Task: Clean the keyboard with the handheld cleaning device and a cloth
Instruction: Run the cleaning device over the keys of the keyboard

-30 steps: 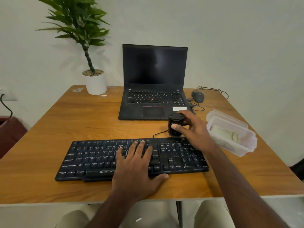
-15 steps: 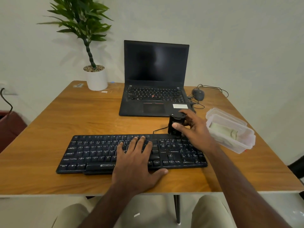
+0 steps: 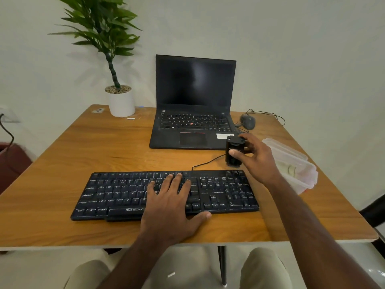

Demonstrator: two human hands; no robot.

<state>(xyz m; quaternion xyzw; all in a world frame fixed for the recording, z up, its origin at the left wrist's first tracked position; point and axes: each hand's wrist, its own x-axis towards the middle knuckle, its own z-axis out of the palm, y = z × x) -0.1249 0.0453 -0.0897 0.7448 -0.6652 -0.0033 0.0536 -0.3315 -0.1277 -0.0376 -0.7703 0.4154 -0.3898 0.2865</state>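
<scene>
A black wired keyboard [image 3: 116, 195] lies across the front of the wooden table [image 3: 62, 163]. My left hand [image 3: 173, 207] rests flat on its middle keys, fingers spread. Just behind the keyboard's right end stands a small black handheld cleaning device [image 3: 233, 155], upright on the table. My right hand [image 3: 257, 159] is wrapped around the device, thumb on its front face. A pale folded cloth [image 3: 288, 168] lies inside a clear plastic container [image 3: 300, 161] at the right.
An open black laptop [image 3: 193, 113] sits behind the device, with a wired mouse [image 3: 248, 121] to its right. A potted plant [image 3: 120, 101] stands at the back left. The keyboard's cable [image 3: 206, 162] runs toward the device.
The view has tilted slightly, shifting the scene in frame. Both hands stay where they were, the right one still around the device.
</scene>
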